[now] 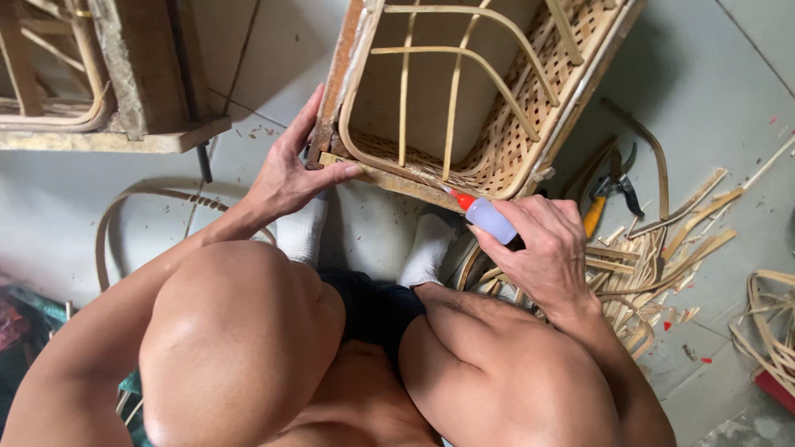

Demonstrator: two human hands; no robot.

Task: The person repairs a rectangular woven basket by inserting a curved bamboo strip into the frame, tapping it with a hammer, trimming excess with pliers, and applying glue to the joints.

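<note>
Rattan basket frame [464, 91] lies tilted on the floor, left hand [286, 170] clamped on its near wooden rim while the right hand [542, 248] grips a red-tipped glue bottle [484, 215] at that rim, gluing underway; squeezing steadily along the joint looks next.

Single head view, looking steeply down, close over knees and hands, floor filling the frame edges.
</note>
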